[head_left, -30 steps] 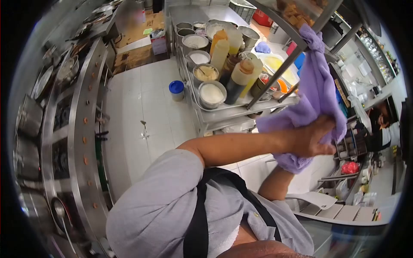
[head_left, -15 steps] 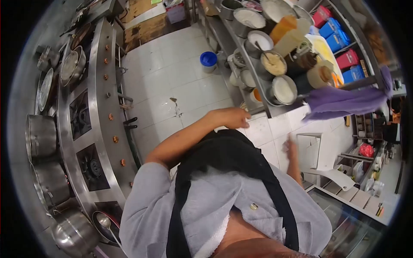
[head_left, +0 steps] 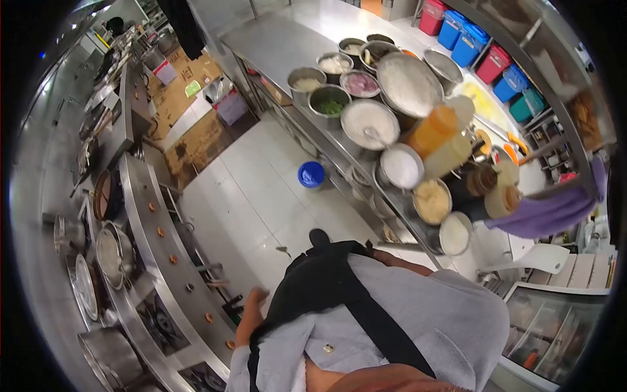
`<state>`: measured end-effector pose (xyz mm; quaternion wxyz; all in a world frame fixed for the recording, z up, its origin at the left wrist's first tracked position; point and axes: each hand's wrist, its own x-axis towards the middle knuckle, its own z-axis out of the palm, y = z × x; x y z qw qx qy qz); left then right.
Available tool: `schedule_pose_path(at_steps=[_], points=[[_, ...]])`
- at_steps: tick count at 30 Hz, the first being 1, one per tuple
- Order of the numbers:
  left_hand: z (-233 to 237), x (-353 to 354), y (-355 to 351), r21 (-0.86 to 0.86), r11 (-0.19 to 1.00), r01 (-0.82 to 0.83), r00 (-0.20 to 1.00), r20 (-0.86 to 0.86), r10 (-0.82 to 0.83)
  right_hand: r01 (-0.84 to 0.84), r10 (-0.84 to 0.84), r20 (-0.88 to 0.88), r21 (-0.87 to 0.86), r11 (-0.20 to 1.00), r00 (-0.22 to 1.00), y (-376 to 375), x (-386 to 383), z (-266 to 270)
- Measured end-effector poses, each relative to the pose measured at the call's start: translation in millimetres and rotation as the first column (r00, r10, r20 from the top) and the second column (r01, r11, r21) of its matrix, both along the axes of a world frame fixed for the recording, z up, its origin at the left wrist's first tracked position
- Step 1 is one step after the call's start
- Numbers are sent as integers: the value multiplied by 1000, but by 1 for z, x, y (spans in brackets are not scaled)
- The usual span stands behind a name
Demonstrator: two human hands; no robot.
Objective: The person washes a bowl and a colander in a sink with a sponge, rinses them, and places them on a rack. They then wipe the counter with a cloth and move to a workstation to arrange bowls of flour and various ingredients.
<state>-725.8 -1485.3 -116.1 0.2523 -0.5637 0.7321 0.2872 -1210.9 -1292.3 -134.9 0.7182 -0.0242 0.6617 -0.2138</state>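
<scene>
My left hand (head_left: 257, 298) hangs low at my left side, beside the stove front. It is small and blurred, its fingers do not show clearly, and I see nothing in it. My right hand (head_left: 377, 253) is in front of my belly, near the steel table's edge. The black apron (head_left: 320, 281) and grey shirt partly cover that arm, and its fingers cannot be made out. Nearest to it on the table (head_left: 268, 36) stand steel pots, among them a pot of white powder (head_left: 455, 234) and one of pale yellow paste (head_left: 432, 201).
The stove (head_left: 166, 215) with pans runs along the left. On the tiled floor (head_left: 228, 189) ahead stands a blue-lidded bucket (head_left: 311, 174). Squeeze bottles (head_left: 434, 129) and a purple cloth (head_left: 555, 212) are at the right, above a glass-topped cooler (head_left: 555, 326).
My body has turned and moved forward, bringing more of the table into view. The left hand has swung down to my left side; the right arm has come across my front.
</scene>
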Motion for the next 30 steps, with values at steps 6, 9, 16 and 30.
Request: schedule_pose_path(at_steps=[6,9,16,30], points=[[-32,111,-46,532,267,-803,181,-210,961,43,-42,-18,36,998,999,-121,-15,23],[-32,99,-96,632,107,-768,-86,-267,960,78,-77,-18,71,994,997,-171,-18,32],[-66,47,-300,691,434,-578,356,-265,896,110,-102,-69,124,986,992,-242,-6,-43],[254,-438,-709,211,930,300,449,-892,57,-12,-124,-613,-214,977,780,-341,87,211]])
